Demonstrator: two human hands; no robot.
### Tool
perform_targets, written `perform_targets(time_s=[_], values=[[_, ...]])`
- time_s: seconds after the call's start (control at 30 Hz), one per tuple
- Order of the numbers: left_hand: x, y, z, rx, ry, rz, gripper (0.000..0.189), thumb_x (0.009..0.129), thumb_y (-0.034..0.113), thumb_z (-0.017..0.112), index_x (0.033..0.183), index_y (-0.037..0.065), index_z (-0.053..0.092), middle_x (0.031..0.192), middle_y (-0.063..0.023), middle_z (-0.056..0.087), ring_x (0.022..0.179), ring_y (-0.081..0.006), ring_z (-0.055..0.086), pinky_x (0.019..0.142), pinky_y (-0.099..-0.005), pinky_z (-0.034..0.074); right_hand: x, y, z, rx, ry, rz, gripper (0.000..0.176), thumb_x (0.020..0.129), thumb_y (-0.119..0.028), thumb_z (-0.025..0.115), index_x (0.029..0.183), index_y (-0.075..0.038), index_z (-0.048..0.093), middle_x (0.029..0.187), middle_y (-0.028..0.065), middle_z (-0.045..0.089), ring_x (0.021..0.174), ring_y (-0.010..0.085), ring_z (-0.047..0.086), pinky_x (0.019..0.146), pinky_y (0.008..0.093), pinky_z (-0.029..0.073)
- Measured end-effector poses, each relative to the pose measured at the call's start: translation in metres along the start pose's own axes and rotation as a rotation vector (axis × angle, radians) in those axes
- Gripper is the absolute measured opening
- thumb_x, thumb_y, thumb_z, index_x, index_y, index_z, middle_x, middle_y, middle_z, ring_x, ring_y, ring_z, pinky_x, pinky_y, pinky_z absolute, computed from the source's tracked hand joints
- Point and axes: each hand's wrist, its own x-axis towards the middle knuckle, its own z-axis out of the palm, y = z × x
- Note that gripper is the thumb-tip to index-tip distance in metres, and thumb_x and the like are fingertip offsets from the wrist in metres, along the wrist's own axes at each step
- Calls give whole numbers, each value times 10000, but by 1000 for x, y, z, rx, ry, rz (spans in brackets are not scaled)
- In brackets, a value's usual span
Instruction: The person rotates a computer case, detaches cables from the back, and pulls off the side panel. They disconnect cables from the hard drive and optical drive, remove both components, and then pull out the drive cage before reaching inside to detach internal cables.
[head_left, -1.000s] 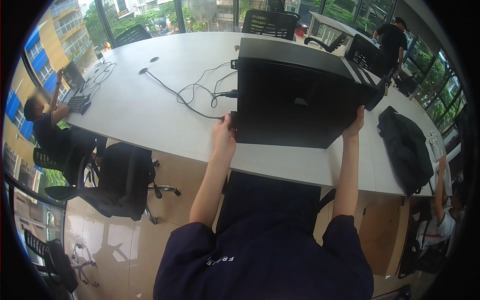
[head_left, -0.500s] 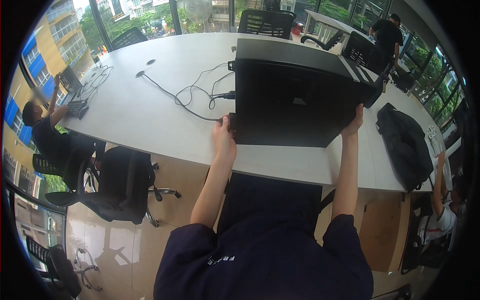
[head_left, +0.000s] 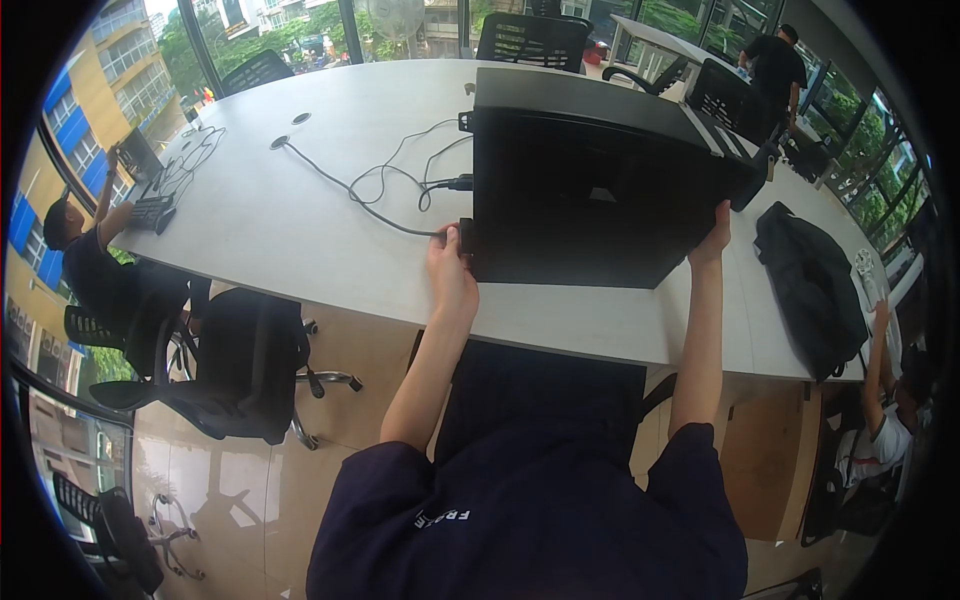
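A black computer tower point(head_left: 580, 195) stands on the white table point(head_left: 330, 235) in front of me. My left hand point(head_left: 453, 270) pinches a black power plug point(head_left: 466, 236) at the tower's left end, and a grey power cable point(head_left: 350, 193) runs from it to a round hole in the tabletop. Above that hand, another black connector point(head_left: 460, 183) with a thin cable sits at the same end of the case. My right hand point(head_left: 712, 240) grips the tower's lower right edge, its fingers partly hidden behind the case.
Right of the tower lies a black bag point(head_left: 808, 285). A person point(head_left: 85, 245) at the left end handles a monitor point(head_left: 140, 158) near a desk phone point(head_left: 152, 215). Another person point(head_left: 776, 72) stands far right. An office chair point(head_left: 250, 365) is at the near left.
The tower and both hands appear slightly higher in view as the camera shifts a little. Each hand keeps its hold.
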Motion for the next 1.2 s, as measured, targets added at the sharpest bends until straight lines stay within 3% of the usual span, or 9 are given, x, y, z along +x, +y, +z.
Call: perform_targets(time_s=[0.2, 0.27, 0.6, 0.7, 0.87, 1.0, 1.13, 1.2], values=[[-12, 1, -2, -20, -10, 12, 158, 1054, 153, 480, 1145, 39, 540, 945, -38, 627, 798, -96, 582, 670, -261, 438, 13, 1, 4, 25, 97, 9, 659, 988, -549, 496, 1397, -32, 495, 1347, 119, 582, 1262, 275, 543, 1080, 392, 408], [-8, -2, -10, -101, -85, -21, 163, 1053, 156, 488, 1162, 40, 527, 926, -36, 618, 758, -93, 567, 659, -255, 434, 16, 3, 1, 43, 65, -5, 656, 991, -544, 492, 1402, -33, 489, 1353, 119, 578, 1262, 277, 543, 1081, 395, 407], [-28, 1, 3, -10, -7, 82, 185, 1058, 175, 482, 1196, 54, 492, 896, -28, 589, 739, -91, 562, 645, -259, 432, 19, 8, -7, 145, -34, -19, 621, 1018, -515, 445, 1411, -35, 474, 1365, 124, 565, 1268, 277, 536, 1077, 405, 413], [-24, 8, -10, -4, -53, -5, 192, 1056, 174, 486, 1198, 45, 487, 872, -14, 567, 700, -84, 531, 630, -264, 420, 20, 9, -7, 114, -14, -3, 642, 1013, -538, 432, 1428, -49, 457, 1378, 127, 551, 1280, 295, 529, 1090, 421, 411], [-2, 4, -27, -302, -108, -237, 181, 1043, 135, 495, 1193, 32, 497, 785, 14, 504, 625, -79, 418, 614, -276, 378, 18, 7, -4, 106, 30, 6, 625, 1015, -523, 448, 1412, -42, 475, 1362, 126, 566, 1261, 279, 538, 1075, 402, 414], [-20, 9, -9, -142, -56, -59, 162, 1034, 120, 509, 1174, 41, 512, 800, 13, 515, 636, -72, 427, 630, -273, 375, 19, 9, -2, 93, 47, 2, 638, 1010, -532, 455, 1420, -43, 468, 1365, 123, 563, 1261, 279, 539, 1079, 400, 410], [-9, 11, -15, -223, -40, -168, 142, 1033, 105, 502, 1156, 41, 530, 841, 20, 539, 662, -65, 437, 648, -253, 374, 19, 10, -3, 83, 77, 10, 635, 1023, -530, 412, 1422, -38, 459, 1367, 131, 557, 1263, 294, 543, 1070, 416, 432], [-6, 9, -20, -293, -39, -234, 137, 1036, 94, 488, 1149, 35, 539, 846, 23, 552, 675, -66, 438, 652, -248, 378, 18, 10, -5, 92, 28, 30, 651, 1006, -542, 456, 1428, -47, 464, 1372, 120, 561, 1269, 281, 534, 1090, 399, 403]])
